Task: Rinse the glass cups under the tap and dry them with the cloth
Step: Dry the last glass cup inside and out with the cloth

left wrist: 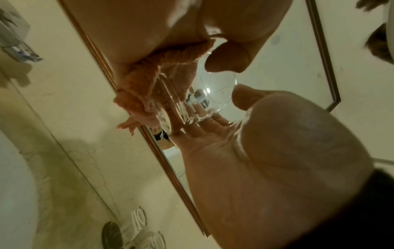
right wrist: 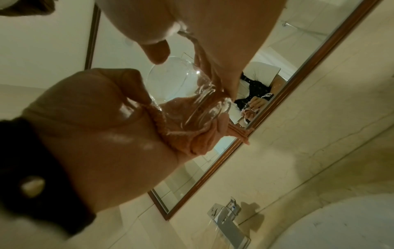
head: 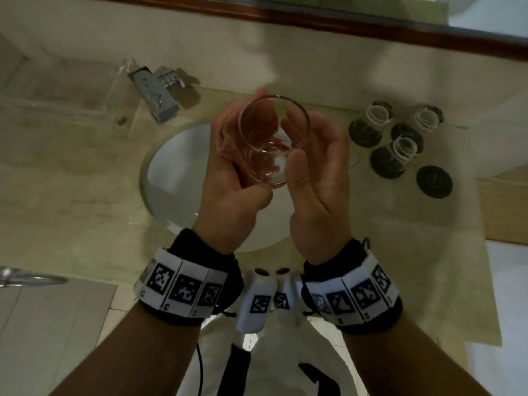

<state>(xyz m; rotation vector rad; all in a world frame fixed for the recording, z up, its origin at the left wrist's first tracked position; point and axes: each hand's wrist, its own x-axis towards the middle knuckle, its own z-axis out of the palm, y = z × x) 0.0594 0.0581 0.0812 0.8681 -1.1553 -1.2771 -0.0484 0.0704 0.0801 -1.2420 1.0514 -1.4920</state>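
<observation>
Over the basin, both hands hold one clear glass cup (head: 271, 144), tilted with its mouth toward me. My left hand (head: 237, 172) cradles it from the left with a pink cloth (head: 228, 138) between palm and glass, thumb curled near the base. My right hand (head: 293, 141) grips the right side, fingertips over the rim and thumb along the outer wall. The wrist views show the glass (left wrist: 213, 94) (right wrist: 192, 94) close up with the cloth (left wrist: 149, 84) (right wrist: 187, 139) bunched against it. Three more glass cups (head: 400, 144) stand on dark coasters at the right.
A chrome tap (head: 155, 101) stands at the back left of the white basin (head: 171, 178). One coaster (head: 434, 181) lies bare at the far right. A clear plastic tray (head: 57, 107) sits at the left, and a wood-framed mirror (head: 343, 24) runs along the back wall.
</observation>
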